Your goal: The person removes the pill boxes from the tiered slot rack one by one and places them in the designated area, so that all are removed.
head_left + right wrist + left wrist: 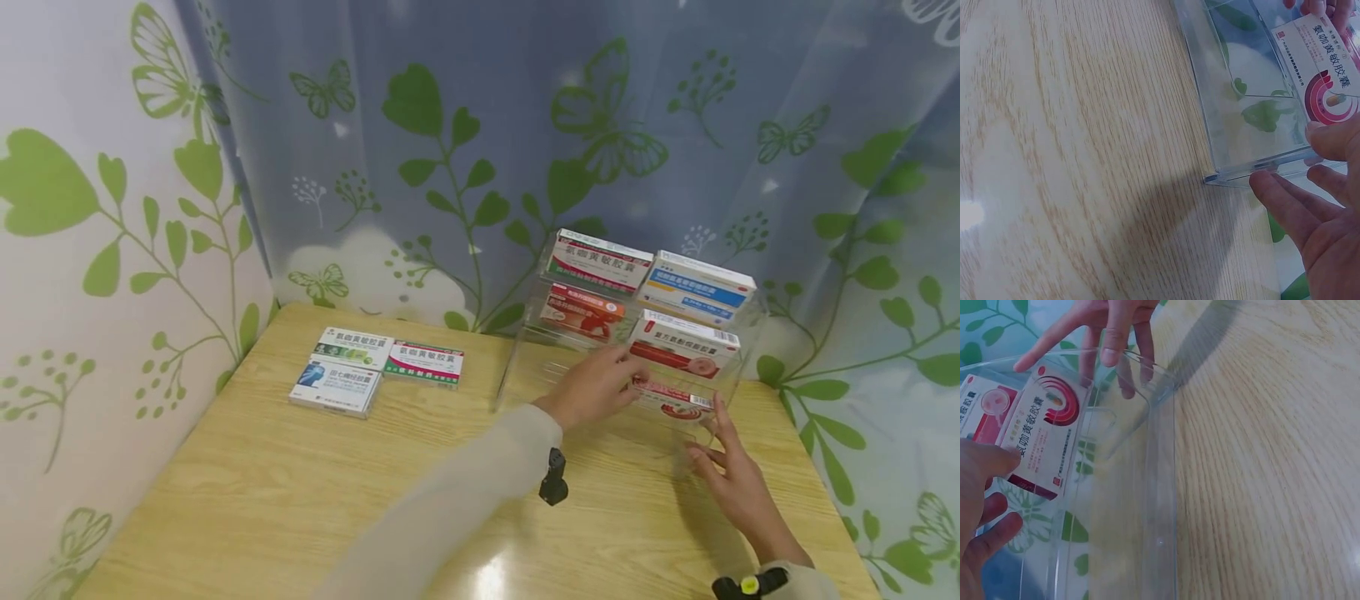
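A white and red medicine box with a capsule picture sits at the right of a lower tier of a clear acrylic stand. My left hand pinches its left end, the thumb over its printed face. At the stand's right side, my right hand has its fingers extended. Its thumb is by the box's right corner and a fingertip is at the clear edge. Directly above stands another white and red medicine box; an orange-red medicine box is left of that.
The top tier bears a green, white and red box and a blue and white box. Flat on the wooden table, to the left, lie three more medicine boxes. A patterned curtain hangs behind.
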